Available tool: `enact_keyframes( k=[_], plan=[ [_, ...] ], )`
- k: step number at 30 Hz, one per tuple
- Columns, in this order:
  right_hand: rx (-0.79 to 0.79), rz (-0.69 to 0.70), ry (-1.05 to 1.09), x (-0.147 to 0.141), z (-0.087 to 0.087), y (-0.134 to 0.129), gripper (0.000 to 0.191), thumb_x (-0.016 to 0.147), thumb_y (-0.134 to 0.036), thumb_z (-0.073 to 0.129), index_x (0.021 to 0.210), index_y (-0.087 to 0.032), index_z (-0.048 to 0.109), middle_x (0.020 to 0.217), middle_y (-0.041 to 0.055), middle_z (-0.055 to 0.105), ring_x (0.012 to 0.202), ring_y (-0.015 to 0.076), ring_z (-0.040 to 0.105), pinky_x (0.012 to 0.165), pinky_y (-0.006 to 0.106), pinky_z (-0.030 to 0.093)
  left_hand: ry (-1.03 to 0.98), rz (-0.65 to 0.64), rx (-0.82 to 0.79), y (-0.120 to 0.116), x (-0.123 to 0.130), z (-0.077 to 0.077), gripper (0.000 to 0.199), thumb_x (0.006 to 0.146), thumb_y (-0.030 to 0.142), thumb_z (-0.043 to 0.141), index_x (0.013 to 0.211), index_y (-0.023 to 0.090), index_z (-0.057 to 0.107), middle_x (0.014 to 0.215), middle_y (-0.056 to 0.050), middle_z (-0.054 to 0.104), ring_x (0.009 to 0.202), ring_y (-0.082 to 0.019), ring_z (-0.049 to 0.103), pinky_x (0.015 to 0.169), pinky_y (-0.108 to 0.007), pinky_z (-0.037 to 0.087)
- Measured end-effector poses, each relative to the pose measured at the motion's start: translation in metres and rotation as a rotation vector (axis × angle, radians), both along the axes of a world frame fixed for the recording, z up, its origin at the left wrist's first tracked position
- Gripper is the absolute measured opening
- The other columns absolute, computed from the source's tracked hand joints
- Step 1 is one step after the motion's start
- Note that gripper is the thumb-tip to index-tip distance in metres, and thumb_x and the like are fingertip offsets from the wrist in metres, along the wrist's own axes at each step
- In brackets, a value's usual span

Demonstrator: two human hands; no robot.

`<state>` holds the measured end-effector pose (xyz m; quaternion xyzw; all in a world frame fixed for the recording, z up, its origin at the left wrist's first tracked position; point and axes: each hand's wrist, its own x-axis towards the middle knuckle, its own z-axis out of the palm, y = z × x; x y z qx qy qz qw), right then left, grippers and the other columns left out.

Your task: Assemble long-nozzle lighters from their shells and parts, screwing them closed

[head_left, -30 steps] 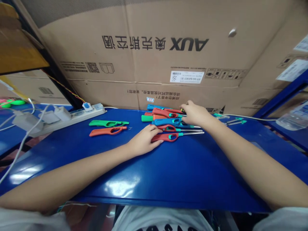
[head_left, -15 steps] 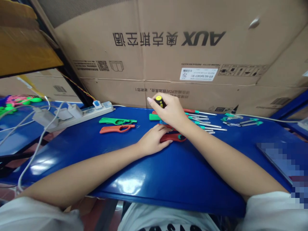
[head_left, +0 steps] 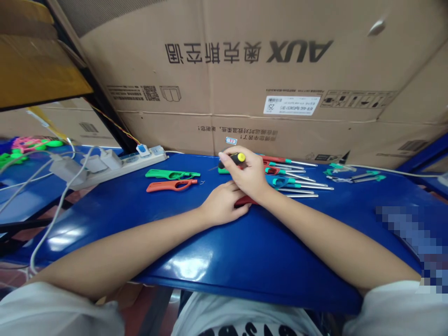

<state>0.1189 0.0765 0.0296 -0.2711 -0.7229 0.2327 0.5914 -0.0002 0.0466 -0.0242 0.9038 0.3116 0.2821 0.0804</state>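
My right hand (head_left: 252, 176) is closed around a screwdriver (head_left: 231, 161) with a black handle and yellow end cap. It is tilted, its thin shaft pointing left. Just below, my left hand (head_left: 221, 206) rests on the table, its fingers over a red lighter (head_left: 245, 200) that my hands and wrist partly hide. Beyond my right wrist lies a row of long-nosed lighters, among them a red one (head_left: 276, 159) and a blue one (head_left: 271, 180), with metal tubes pointing right. To the left lie a green lighter shell (head_left: 171, 174) and an orange lighter shell (head_left: 168, 186).
A power strip (head_left: 121, 169) with plugs and white cables stands at the left. Small teal-and-metal parts (head_left: 357, 176) lie right on the blue table (head_left: 273, 252). A large cardboard box (head_left: 224, 98) walls off the back. A pixelated object (head_left: 406, 228) sits at the right.
The screwdriver has swung from nearly upright to a slant, its shaft now showing to the left. My right hand has dropped slightly; my left hand stays over the red lighter.
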Motion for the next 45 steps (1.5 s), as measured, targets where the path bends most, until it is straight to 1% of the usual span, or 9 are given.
enact_keyframes(
  k=[4,8,14,20,25,29,31,36,45],
  plan=[
    [-0.103,0.171,-0.131,-0.007,-0.007,-0.002,0.024,0.091,-0.043,0.067,0.083,-0.021,0.068,0.08,0.0004,0.071,0.076,0.0161,0.067,0.076,0.029,0.052,-0.007,-0.016,-0.025,-0.002,-0.001,-0.002,0.029,0.088,0.022,0.06,0.113,0.012,0.071,0.112,-0.014,0.075,0.104,-0.03,0.071,0.093,-0.044,0.057],
    [-0.106,0.164,-0.181,-0.008,-0.012,-0.002,0.022,0.091,-0.04,0.067,0.081,-0.02,0.068,0.08,0.0005,0.072,0.076,0.0159,0.066,0.077,0.03,0.051,-0.017,-0.032,-0.035,-0.003,-0.002,-0.004,0.036,0.088,0.022,0.06,0.121,0.013,0.068,0.122,-0.015,0.072,0.116,-0.033,0.066,0.101,-0.049,0.053],
    [-0.149,0.184,-0.161,-0.008,-0.013,-0.002,0.023,0.089,-0.043,0.068,0.084,-0.02,0.069,0.083,0.0013,0.073,0.078,0.0163,0.068,0.077,0.03,0.053,-0.052,-0.053,-0.059,-0.001,-0.002,-0.006,0.03,0.088,0.02,0.059,0.116,0.012,0.068,0.113,-0.015,0.074,0.106,-0.031,0.069,0.096,-0.046,0.056],
    [-0.356,0.127,0.189,0.001,0.018,-0.004,0.042,0.086,-0.06,0.066,0.076,-0.02,0.066,0.074,0.0013,0.069,0.058,0.012,0.063,0.058,0.026,0.054,-0.085,-0.151,-0.106,-0.002,-0.003,-0.001,0.033,0.089,0.021,0.063,0.121,0.017,0.067,0.123,-0.013,0.069,0.116,-0.026,0.064,0.104,-0.041,0.051],
    [-0.53,0.071,0.452,0.039,0.038,-0.012,0.044,0.088,-0.06,0.065,0.069,-0.021,0.063,0.068,0.001,0.068,0.048,0.0102,0.057,0.048,0.024,0.051,-0.094,-0.202,-0.227,-0.01,-0.003,0.007,0.033,0.089,0.025,0.067,0.121,0.016,0.068,0.119,-0.013,0.07,0.11,-0.025,0.067,0.099,-0.04,0.053],
    [-0.625,0.0,0.457,0.077,0.026,-0.027,0.048,0.081,-0.066,0.07,0.069,-0.02,0.061,0.064,0.001,0.065,0.04,0.0097,0.053,0.038,0.024,0.044,-0.049,-0.199,-0.345,-0.017,0.0,0.018,0.036,0.088,0.031,0.071,0.121,0.015,0.069,0.118,-0.013,0.073,0.109,-0.025,0.068,0.099,-0.04,0.052],
    [-0.654,-0.035,0.452,0.091,0.017,-0.034,0.05,0.078,-0.067,0.072,0.069,-0.019,0.061,0.063,0.0008,0.065,0.038,0.009,0.051,0.037,0.023,0.041,-0.059,-0.108,-0.432,-0.023,0.001,0.023,0.047,0.082,0.039,0.078,0.123,0.017,0.069,0.121,-0.013,0.073,0.11,-0.028,0.069,0.099,-0.042,0.052],
    [-0.684,-0.08,0.476,0.107,0.006,-0.043,0.055,0.079,-0.074,0.066,0.069,-0.02,0.058,0.064,0.0013,0.065,0.038,0.0087,0.05,0.036,0.024,0.041,-0.413,0.001,-0.683,-0.041,0.002,0.027,0.035,0.081,0.036,0.079,0.109,0.016,0.072,0.109,-0.009,0.077,0.098,-0.024,0.073,0.087,-0.038,0.058],
    [-0.645,-0.066,0.434,0.102,-0.002,-0.046,0.056,0.081,-0.077,0.06,0.072,-0.022,0.058,0.067,0.0019,0.066,0.04,0.0101,0.052,0.039,0.026,0.044,-0.529,0.072,-0.614,-0.048,-0.003,0.026,0.02,0.084,0.032,0.076,0.099,0.017,0.077,0.097,-0.007,0.08,0.085,-0.019,0.074,0.075,-0.031,0.059]
  ],
)
